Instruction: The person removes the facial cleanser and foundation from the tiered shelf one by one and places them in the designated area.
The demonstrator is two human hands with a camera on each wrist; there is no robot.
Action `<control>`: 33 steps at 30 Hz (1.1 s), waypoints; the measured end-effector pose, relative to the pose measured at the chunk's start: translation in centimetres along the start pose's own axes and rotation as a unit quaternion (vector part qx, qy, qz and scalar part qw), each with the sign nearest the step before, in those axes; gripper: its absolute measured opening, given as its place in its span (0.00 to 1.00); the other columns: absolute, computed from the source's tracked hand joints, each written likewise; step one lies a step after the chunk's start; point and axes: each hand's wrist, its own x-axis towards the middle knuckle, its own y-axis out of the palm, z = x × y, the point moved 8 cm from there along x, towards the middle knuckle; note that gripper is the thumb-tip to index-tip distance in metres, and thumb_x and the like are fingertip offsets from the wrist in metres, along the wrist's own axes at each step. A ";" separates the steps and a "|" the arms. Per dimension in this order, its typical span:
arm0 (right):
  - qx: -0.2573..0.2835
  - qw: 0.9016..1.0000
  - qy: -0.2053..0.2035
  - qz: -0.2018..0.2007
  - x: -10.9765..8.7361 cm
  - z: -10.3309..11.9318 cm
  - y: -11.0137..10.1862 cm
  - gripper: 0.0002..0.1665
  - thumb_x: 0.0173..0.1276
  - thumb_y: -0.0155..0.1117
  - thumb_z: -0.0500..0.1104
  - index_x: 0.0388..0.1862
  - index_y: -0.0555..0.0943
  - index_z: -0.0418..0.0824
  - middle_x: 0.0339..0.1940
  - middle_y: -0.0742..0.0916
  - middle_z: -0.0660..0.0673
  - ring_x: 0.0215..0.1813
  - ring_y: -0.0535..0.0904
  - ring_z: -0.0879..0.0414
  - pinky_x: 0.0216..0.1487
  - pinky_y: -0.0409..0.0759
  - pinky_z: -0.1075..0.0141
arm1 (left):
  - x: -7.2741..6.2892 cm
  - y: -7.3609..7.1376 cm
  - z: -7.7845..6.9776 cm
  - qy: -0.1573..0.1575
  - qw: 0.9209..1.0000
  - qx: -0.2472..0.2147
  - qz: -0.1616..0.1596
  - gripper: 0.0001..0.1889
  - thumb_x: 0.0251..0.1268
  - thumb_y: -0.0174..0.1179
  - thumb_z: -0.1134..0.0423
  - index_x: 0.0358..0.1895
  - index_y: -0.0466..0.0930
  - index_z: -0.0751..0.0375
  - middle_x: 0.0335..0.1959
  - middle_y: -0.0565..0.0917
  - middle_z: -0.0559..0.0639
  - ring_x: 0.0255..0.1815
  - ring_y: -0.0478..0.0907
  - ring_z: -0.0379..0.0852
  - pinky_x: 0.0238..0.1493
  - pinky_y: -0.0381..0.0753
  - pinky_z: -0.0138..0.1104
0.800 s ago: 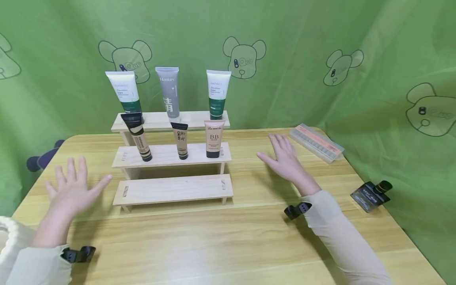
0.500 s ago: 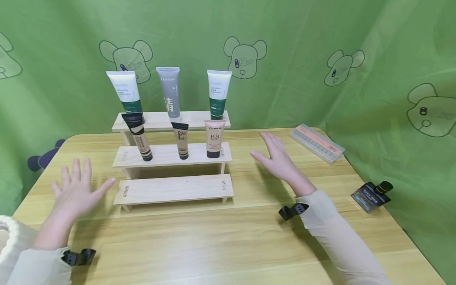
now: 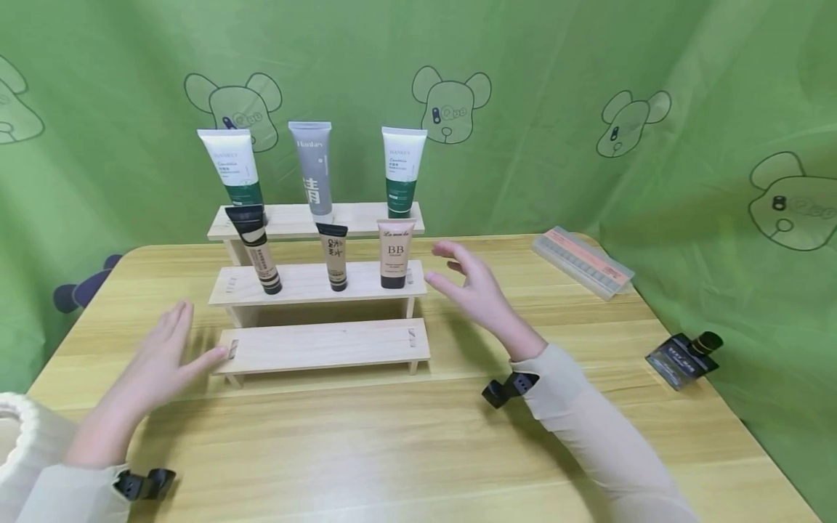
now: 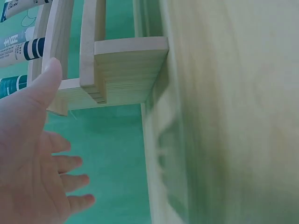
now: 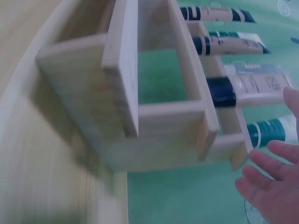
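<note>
A three-tier wooden stand (image 3: 320,345) bears upright cosmetic tubes on its two upper shelves. On the middle shelf are a black-topped tube (image 3: 259,250), a small tan tube (image 3: 336,258) and a pink BB cream tube (image 3: 395,247). The top shelf carries a grey tube (image 3: 312,171) between two white-and-green tubes (image 3: 402,163). My right hand (image 3: 476,292) holds nothing, its thumb and bent fingers just right of the BB cream. At the stand's left end my left hand (image 3: 155,363) is also without anything in it, fingers straight and thumb spread toward the bottom shelf.
At the back right of the wooden table (image 3: 366,450) lies a clear plastic case (image 3: 582,263) with a pink label. A dark glass bottle (image 3: 680,359) with a black cap lies near the right edge. A white ribbed container (image 3: 29,443) stands at the front left.
My right hand has moved left to the BB cream tube, its fingers bending. My left hand has shifted right toward the stand, turning and bringing its fingers together. The tubes stay put.
</note>
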 end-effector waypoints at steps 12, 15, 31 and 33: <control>0.105 0.994 0.028 0.005 1.3 0.7 2.9 0.25 0.57 0.65 0.29 0.55 0.72 0.27 0.47 0.80 0.34 0.50 0.76 0.44 0.52 0.76 0.54 | -0.2 0.9 -1.0 0.036 0.999 -0.013 0.004 0.46 0.60 0.59 0.47 0.69 0.45 0.75 0.69 0.46 0.72 0.65 0.48 0.73 0.61 0.48 0.63; 0.107 0.994 0.037 -0.001 1.5 0.8 3.2 0.22 0.59 0.64 0.29 0.53 0.73 0.27 0.44 0.81 0.35 0.47 0.77 0.47 0.50 0.78 0.59 | -0.3 1.0 -1.3 0.044 0.999 -0.010 0.005 0.44 0.60 0.59 0.47 0.68 0.50 0.76 0.67 0.51 0.73 0.64 0.51 0.73 0.61 0.51 0.62; 0.110 0.992 0.058 -0.017 1.9 0.5 3.5 0.17 0.61 0.62 0.29 0.48 0.74 0.25 0.41 0.82 0.33 0.44 0.78 0.46 0.47 0.79 0.63 | -0.6 1.2 -2.0 0.084 0.996 -0.018 -0.012 0.34 0.58 0.62 0.53 0.61 0.65 0.74 0.62 0.64 0.71 0.59 0.62 0.72 0.56 0.60 0.62; 0.107 0.993 0.055 -0.018 1.9 0.6 3.5 0.16 0.61 0.62 0.29 0.47 0.74 0.25 0.40 0.82 0.33 0.43 0.78 0.46 0.46 0.79 0.63 | -0.5 1.3 -2.0 0.079 0.997 -0.017 -0.007 0.34 0.58 0.62 0.52 0.61 0.65 0.74 0.62 0.64 0.71 0.59 0.62 0.72 0.56 0.60 0.62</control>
